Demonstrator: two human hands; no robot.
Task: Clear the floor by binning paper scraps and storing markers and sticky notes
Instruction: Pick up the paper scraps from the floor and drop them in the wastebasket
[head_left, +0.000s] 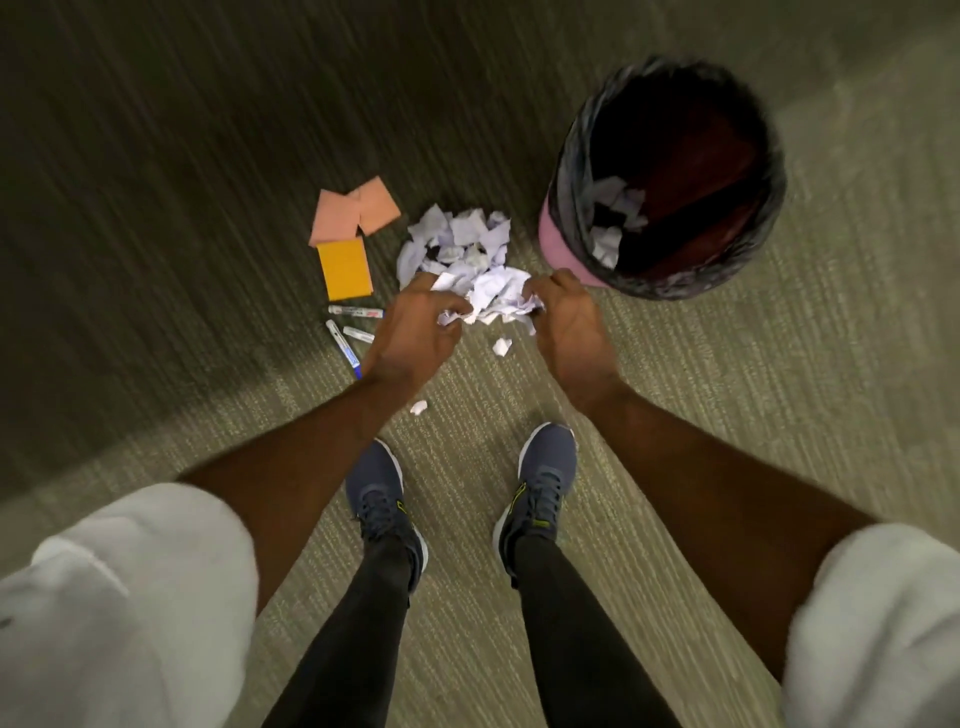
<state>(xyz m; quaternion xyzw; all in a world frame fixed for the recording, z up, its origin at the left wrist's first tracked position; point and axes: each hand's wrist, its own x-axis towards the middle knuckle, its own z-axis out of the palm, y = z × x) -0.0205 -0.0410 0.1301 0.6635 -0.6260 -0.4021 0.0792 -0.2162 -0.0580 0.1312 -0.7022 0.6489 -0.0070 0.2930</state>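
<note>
both hands work the paper step: the left hand (415, 332) and the right hand (566, 322) are curled inward from opposite sides around a bundle of crumpled paper (493, 299), fingers closed on it so the bundle is pressed between them. whether the bundle is clear of the carpet (753, 415) cannot be told. beyond it, the remaining scrap pile (457, 239) lies on the floor, and two loose scraps (502, 346) sit nearer the shoes (382, 499). the waste bin (558, 234), lined with a dark bag and already containing some paper, stands just right of the pile. the sticky note pads (345, 267) and the markers (343, 343) lie untouched left of the pile. judgement: binning is partly done and storage is not begun. the next move calls for keeping both-sided pressure on the bundle, carrying it right over the bin opening, then releasing; loose pieces may drop from the underside.
</note>
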